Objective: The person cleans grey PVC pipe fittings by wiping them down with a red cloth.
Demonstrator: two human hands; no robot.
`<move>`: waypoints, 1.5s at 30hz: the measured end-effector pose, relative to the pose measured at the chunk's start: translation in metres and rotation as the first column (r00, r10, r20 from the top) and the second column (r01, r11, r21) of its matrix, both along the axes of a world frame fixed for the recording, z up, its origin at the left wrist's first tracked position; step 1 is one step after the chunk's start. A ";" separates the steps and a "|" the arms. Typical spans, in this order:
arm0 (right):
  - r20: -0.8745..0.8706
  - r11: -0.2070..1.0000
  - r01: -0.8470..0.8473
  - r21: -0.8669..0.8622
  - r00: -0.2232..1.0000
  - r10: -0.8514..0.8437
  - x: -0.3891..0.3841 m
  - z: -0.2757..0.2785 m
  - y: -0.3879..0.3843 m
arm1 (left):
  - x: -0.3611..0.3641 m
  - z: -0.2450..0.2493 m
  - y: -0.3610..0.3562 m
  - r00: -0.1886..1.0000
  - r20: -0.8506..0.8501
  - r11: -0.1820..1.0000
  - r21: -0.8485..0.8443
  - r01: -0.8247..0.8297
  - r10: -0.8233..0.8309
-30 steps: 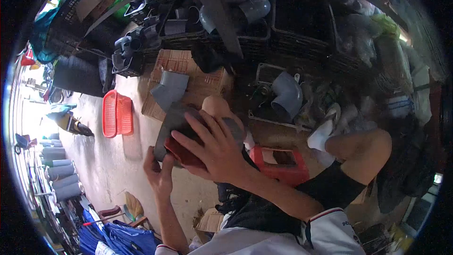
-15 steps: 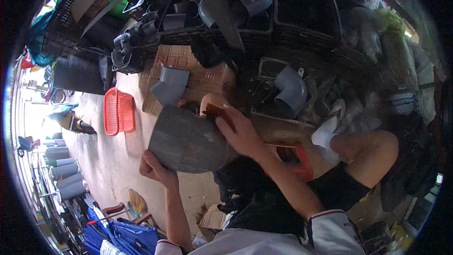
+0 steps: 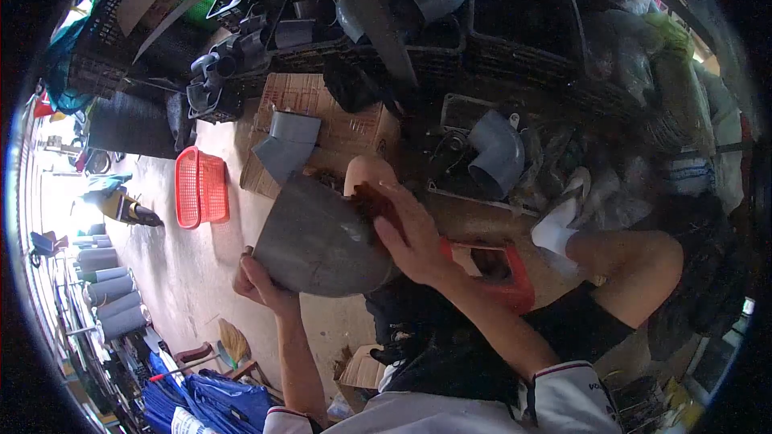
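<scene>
The left hand [image 3: 265,283] grasps one pipe [image 3: 318,241] by its edge; the right hand [image 3: 414,237] holds one pad [image 3: 374,202] at it. The pipe lies between the grips, two grey elbows [image 3: 497,154] beyond.

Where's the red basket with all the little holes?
In the head view, the red basket is on the floor, toward the left side, just left of the cardboard box.

pale floor [image 3: 173,273], bright daylight at left
</scene>
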State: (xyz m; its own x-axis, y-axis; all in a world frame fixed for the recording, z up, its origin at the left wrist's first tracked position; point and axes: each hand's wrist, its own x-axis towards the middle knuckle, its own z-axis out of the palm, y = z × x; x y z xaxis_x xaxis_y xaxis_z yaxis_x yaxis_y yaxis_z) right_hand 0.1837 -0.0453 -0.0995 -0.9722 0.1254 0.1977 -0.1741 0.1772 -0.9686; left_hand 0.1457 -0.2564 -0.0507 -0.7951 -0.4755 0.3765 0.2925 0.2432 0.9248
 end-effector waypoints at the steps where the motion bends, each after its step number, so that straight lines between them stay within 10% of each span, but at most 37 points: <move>1: 0.023 0.999 -0.032 -0.028 0.999 0.033 -0.007 0.001 0.001 | -0.001 0.002 -0.001 0.999 0.003 0.997 -0.061 0.047 -0.047; 8: -0.165 0.911 0.115 0.396 0.985 -0.052 -0.016 0.090 -0.031 | 0.006 0.025 0.033 0.994 0.075 0.948 -0.305 0.094 -0.075; 14: -0.132 0.976 0.024 0.215 0.991 0.004 0.017 0.021 -0.004 | -0.006 0.001 -0.001 0.990 0.013 0.986 -0.088 0.138 -0.137; 17: 0.085 0.985 0.068 -0.161 0.995 -0.055 0.024 -0.019 -0.009 | 0.002 -0.007 -0.023 0.969 0.098 0.964 -0.117 0.239 -0.228; 23: -0.247 0.974 0.118 0.194 0.967 -0.068 -0.014 0.079 -0.011 | 0.000 0.007 0.004 0.970 -0.061 0.877 -0.445 0.183 -0.234; 29: 0.419 0.913 -0.345 -0.219 0.811 0.407 -0.065 0.108 0.027 | -0.006 0.016 0.010 0.954 -0.048 0.851 -0.467 0.242 -0.297; 35: 0.048 0.970 -0.114 0.215 0.993 0.106 -0.011 0.021 0.018 | -0.006 0.006 0.010 0.987 -0.015 0.968 -0.197 0.154 -0.160; 41: 0.117 0.992 -0.054 -0.117 0.991 0.068 0.033 -0.025 0.019 | -0.013 0.004 -0.004 0.967 0.036 0.959 -0.125 0.256 -0.253; 45: 0.268 0.941 0.088 -0.326 0.963 0.003 0.036 -0.027 0.020 | -0.033 0.036 0.028 0.793 -0.350 0.849 -0.381 0.366 -0.499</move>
